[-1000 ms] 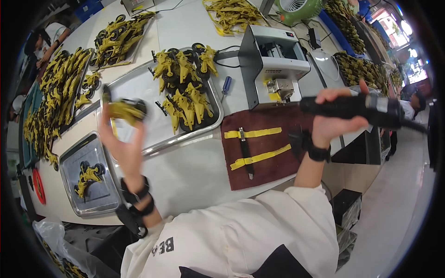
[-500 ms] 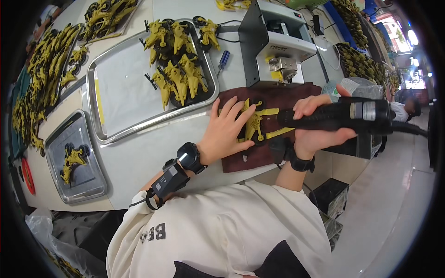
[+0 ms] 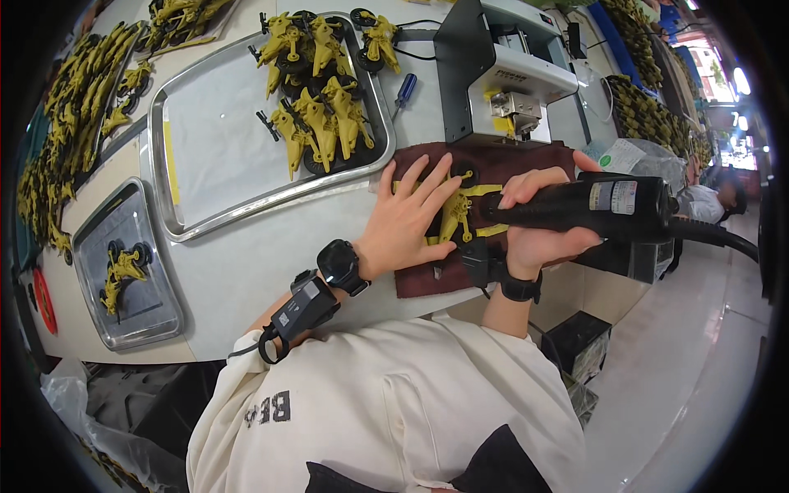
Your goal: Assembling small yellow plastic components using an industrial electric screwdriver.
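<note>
My right hand grips a black corded electric screwdriver, which lies nearly level with its front end to the left. That end reaches a yellow toy motorcycle with black wheels, which rests on a folded maroon cloth. I cannot see whether the bit touches a screw. My left hand lies spread over the left part of the motorcycle, fingers apart, covering much of it. Yellow strips on the cloth run beside the screwdriver's front end.
Behind the cloth stands a grey-and-white machine with a metal block. A blue screwdriver lies beside a large metal tray of several yellow motorcycles. A smaller tray holds another. Piles of motorcycles sit far left; a clear plastic bag is right.
My right hand has brought the electric screwdriver left, closer to the motorcycle. My left hand stays spread over it. The whole view has shifted slightly.
</note>
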Demonstrator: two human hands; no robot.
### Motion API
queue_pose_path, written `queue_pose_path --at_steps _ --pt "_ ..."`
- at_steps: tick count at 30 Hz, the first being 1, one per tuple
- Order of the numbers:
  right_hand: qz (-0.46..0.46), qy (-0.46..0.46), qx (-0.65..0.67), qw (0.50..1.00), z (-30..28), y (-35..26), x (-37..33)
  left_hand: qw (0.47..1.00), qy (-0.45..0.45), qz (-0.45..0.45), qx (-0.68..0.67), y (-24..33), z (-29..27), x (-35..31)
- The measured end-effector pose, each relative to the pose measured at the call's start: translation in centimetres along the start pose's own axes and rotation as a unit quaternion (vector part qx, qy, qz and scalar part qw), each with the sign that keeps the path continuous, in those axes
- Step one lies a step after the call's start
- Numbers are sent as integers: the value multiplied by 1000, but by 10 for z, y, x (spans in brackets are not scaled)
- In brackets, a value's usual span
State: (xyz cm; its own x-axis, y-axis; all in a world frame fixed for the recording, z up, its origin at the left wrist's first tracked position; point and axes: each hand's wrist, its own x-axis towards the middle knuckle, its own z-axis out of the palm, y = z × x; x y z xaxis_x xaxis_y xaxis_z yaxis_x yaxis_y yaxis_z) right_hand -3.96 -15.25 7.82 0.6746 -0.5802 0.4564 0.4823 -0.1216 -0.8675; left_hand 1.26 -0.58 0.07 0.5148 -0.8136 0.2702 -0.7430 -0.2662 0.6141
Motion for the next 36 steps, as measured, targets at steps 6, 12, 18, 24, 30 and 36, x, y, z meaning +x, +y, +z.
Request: queue_pose_path --at_steps 6,12,18,24,30,36 --pt "-27 19 12 999 0 -8 1 1000 0 1 -5 0 0 -1" --pt "32 2 6 999 3 4 2 1000 2 -7 -12 -3 3 -1" --pt "43 25 30 998 -1 9 -2 1000 10 -2 -22 -1 1 -1" --pt "52 -1 61 997 -2 15 -7 1000 24 4 2 0 2 -2" --pt "-29 15 -70 997 8 -16 27 999 35 -3 -22 0 5 -8" --pt "-127 74 -124 981 14 -12 105 999 37 1 -30 2 -2 -3"
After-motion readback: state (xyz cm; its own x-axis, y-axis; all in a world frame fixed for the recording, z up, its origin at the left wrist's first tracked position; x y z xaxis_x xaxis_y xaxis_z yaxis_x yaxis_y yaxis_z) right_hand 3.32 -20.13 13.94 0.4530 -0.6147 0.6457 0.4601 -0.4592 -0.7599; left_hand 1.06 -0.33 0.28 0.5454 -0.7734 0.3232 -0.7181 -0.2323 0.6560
